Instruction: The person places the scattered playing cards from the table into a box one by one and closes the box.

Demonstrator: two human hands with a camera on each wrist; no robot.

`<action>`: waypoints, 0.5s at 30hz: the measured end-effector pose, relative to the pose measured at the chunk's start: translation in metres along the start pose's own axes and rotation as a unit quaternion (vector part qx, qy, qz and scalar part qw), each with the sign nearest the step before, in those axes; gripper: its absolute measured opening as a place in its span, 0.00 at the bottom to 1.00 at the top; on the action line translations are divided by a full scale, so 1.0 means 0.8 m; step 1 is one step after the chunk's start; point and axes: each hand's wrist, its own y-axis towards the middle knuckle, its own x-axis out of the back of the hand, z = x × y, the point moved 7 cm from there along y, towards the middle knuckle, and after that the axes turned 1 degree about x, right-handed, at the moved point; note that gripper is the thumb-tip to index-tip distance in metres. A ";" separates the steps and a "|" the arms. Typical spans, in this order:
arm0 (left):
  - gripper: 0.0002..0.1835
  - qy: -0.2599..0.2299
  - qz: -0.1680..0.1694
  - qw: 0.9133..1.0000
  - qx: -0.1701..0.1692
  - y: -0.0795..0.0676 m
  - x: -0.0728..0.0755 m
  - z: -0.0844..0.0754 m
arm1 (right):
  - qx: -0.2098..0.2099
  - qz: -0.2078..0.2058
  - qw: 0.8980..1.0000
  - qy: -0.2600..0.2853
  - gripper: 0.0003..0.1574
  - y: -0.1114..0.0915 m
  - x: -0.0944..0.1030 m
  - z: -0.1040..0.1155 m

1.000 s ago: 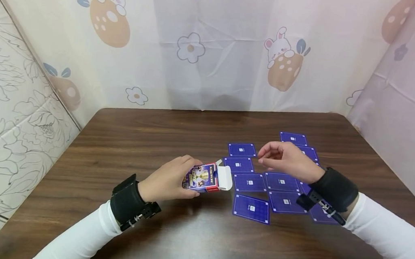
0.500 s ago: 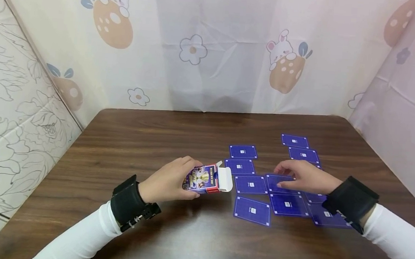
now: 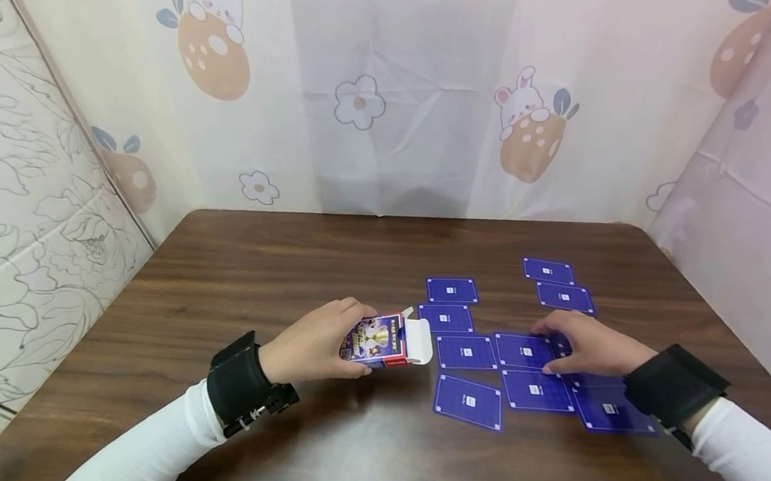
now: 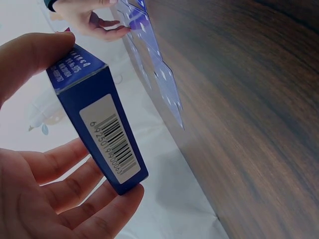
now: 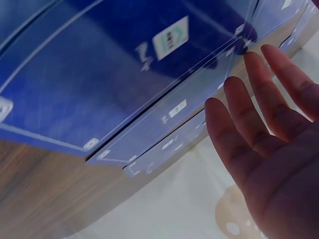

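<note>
My left hand (image 3: 312, 344) holds a small blue card box (image 3: 375, 339) between the thumb and fingers. Its white end flap (image 3: 418, 340) stands open toward the right. In the left wrist view, a barcode label (image 4: 111, 139) shows on the box's blue end. Over the right part of the laid-out cards, my right hand (image 3: 596, 346) reaches down with thumb and fingers spread apart. Its fingertips are right at the blue cards (image 3: 524, 351), partly covering one behind them. From the right wrist, the fingers (image 5: 239, 109) look loosely extended along the card edges.
Blue-backed cards lie face down on the brown wooden table (image 3: 275, 262): a left column with a slightly turned front card (image 3: 469, 402), others to the right, and two farther back (image 3: 549, 271). A patterned curtain (image 3: 397, 98) hangs behind the table.
My right hand has moved rightward and nearer the table's front, down to the cards on the right. The left hand keeps the box in nearly the same place. The head view tilts up slightly.
</note>
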 end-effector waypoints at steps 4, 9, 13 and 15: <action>0.37 0.000 0.003 1.000 0.002 0.000 -0.002 -0.001 | 0.009 -0.006 1.000 -0.009 0.32 -0.001 -0.001 -0.003; 0.37 -0.003 0.007 1.000 0.007 0.000 -0.002 -0.001 | 0.018 -0.005 1.000 0.002 0.31 0.000 -0.002 -0.006; 0.37 -0.001 0.005 1.000 0.002 0.000 -0.002 -0.001 | 0.013 -0.005 1.000 0.013 0.31 0.002 -0.003 -0.008; 0.37 0.001 0.003 1.000 -0.001 0.001 -0.002 -0.001 | 0.012 -0.007 1.000 0.018 0.31 0.003 -0.002 -0.008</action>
